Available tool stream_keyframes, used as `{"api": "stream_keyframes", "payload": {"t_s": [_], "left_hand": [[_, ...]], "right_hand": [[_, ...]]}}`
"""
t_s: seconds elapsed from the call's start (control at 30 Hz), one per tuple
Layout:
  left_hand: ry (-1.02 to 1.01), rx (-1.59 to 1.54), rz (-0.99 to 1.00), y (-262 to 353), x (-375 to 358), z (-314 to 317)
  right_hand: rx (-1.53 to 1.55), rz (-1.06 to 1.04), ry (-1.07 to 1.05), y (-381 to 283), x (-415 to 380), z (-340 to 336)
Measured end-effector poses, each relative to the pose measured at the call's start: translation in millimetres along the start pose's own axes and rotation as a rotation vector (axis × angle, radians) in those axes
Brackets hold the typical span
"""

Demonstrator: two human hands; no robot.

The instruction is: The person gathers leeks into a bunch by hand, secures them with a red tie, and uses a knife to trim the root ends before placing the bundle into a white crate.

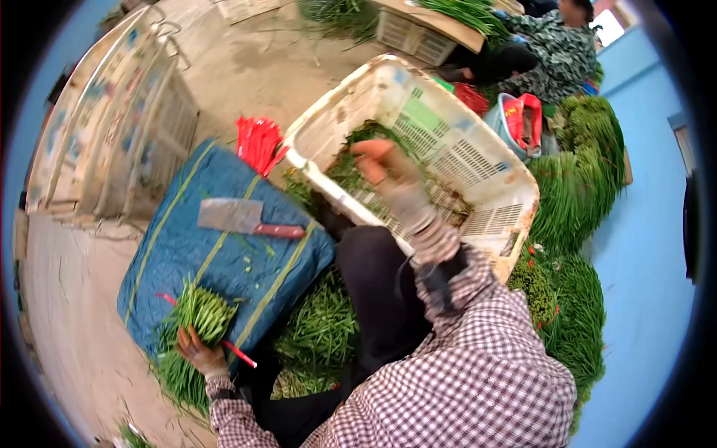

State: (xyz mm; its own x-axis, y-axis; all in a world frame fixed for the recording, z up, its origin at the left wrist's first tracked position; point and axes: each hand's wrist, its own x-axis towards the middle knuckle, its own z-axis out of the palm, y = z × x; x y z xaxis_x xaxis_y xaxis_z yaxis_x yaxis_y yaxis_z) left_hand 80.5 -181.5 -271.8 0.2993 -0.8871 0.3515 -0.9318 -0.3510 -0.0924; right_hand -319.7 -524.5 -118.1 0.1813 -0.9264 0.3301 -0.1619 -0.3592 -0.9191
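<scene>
My left hand is closed around a bundle of green chives lying on a blue wrapped block. A red tie strip sticks out from both sides of that bundle, its ends loose. Smeared by motion, my right hand hovers over a dirty white plastic basket with green scraps inside. Its fingers are too blurred to show whether they hold anything. A cleaver with a reddish-brown handle lies flat on the blue block, beyond the bundle.
Red tie strips lie in a heap at the block's far corner. Loose green stalks fill the space by my legs. Bundled chives are stacked along the right wall. Stacked crates stand left; another person sits at the back right.
</scene>
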Motion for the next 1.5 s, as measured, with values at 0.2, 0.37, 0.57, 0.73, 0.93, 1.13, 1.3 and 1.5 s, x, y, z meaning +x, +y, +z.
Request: {"api": "stream_keyframes", "payload": {"t_s": [0.2,0.37,0.57,0.73,0.93,1.13,1.3,1.5], "left_hand": [[-0.074,0.047,0.025,-8.9,7.3,3.0],[-0.114,0.067,0.059,-9.0,11.4,-4.4],[-0.371,0.204,-0.137,5.2,10.9,-31.9],[-0.269,0.204,-0.077,35.4,26.1,-32.0],[-0.256,0.087,-0.239,11.5,11.2,-7.3],[-0.287,0.193,-0.26,15.4,10.6,-9.8],[-0.25,0.154,-0.209,16.8,4.0,-6.5],[-0.272,0.138,-0.264,8.4,4.5,-7.4]], "right_hand": [[-0.447,0.759,0.05,304.0,-54.7,-180.2],[-1.213,0.937,-0.428,298.8,-51.7,-169.4],[-1.655,0.292,-0.607,371.5,21.3,-169.0],[-1.751,0.641,-0.901,413.7,20.3,-181.3],[-1.201,1.144,-0.442,446.7,-30.3,-184.2],[-0.824,1.097,-0.234,450.6,-54.7,-165.7],[-0.709,0.981,-0.397,406.8,-94.8,-118.3],[-1.075,1.052,-0.426,398.7,-106.9,-66.9]]}}
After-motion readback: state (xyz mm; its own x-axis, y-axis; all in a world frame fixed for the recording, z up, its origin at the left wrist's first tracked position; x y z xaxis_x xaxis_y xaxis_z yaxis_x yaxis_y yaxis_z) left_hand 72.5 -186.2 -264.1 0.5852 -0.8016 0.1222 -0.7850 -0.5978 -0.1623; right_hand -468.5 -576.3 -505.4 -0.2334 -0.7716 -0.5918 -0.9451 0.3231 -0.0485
